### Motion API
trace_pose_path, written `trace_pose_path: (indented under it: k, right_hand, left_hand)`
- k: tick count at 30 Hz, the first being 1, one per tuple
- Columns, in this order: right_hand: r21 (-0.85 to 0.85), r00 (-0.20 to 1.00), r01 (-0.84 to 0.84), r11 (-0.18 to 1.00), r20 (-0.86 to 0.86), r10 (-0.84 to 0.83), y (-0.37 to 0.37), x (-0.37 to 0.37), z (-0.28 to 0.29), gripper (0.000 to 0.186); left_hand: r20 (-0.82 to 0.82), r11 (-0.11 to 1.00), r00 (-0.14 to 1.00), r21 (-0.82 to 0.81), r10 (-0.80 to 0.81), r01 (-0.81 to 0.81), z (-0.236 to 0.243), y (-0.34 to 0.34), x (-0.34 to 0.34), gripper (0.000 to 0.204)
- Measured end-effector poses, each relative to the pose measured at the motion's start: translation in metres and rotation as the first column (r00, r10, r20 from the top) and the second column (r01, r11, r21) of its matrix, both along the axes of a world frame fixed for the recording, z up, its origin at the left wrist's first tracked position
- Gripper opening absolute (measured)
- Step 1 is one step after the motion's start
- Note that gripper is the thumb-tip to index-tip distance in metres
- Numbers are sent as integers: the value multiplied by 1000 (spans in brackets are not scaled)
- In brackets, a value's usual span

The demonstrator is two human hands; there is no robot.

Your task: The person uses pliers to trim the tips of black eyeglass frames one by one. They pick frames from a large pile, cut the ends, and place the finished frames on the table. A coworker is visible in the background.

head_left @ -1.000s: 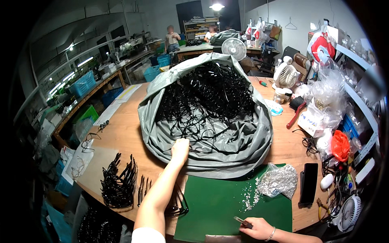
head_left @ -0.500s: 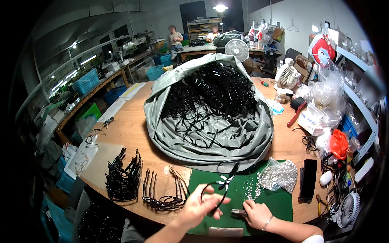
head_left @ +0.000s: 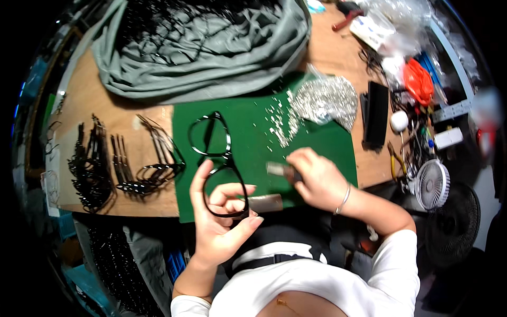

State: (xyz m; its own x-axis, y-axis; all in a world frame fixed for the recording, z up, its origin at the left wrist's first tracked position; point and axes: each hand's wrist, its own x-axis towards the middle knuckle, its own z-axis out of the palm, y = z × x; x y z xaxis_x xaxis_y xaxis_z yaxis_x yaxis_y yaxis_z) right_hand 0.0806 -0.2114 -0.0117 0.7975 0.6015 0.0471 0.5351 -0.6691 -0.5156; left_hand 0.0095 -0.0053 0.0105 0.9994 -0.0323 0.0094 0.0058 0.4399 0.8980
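Note:
My left hand [head_left: 215, 232] holds a black eyeglass frame [head_left: 229, 157] over the green mat [head_left: 245, 119], thumb and fingers around the lower rim. The upper rim points away from me, and no lenses can be made out. My right hand [head_left: 321, 182] is closed around pliers with a blunt metal end [head_left: 275, 168], their grips hidden in the palm and their tip blurred. Small silvery pieces [head_left: 285, 129] lie scattered beyond it, beside a clear bag [head_left: 328, 100] full of them. A flat metallic-looking bar [head_left: 265, 203] rests at the mat's near edge.
Black eyeglass frames stand in a stack [head_left: 90, 169] and a smaller row [head_left: 142, 179] on the left. A large grey sack [head_left: 200, 79] of black frames fills the far side. To the right are a long black case [head_left: 376, 116], yellow-handled pliers [head_left: 393, 161] and a white fan [head_left: 433, 183].
The view has tipped down toward my body. My left hand has turned the eyeglass frame upright, with its rims stacked away from me. The pliers remain in my right hand, now lifted off the mat.

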Motion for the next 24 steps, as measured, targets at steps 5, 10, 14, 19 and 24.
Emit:
trace_pose_path:
  k: [5,10,14,19,24]
  right_hand:
    - [40,965,143,989,-227,-131,-3,37,-17,11]
    - [-16,980,121,993,-157,-122,12,24,-39,11]
    - [-109,992,63,992,-99,-74,19,24,-38,13]
    - [-72,997,36,997,-62,-41,14,22,-38,15]
    - [221,949,203,954,-284,-136,14,5,13,17]
  left_hand:
    - [-22,987,998,152,52,-48,-2,-13,2,88]
    - [0,979,998,193,60,-59,-2,-10,-4,87]
    - [13,971,998,230,68,-70,-8,-9,-3,86]
    - [49,938,990,317,130,-139,-16,-22,-2,87]
    - [86,901,992,418,90,-118,-20,-28,2,87]
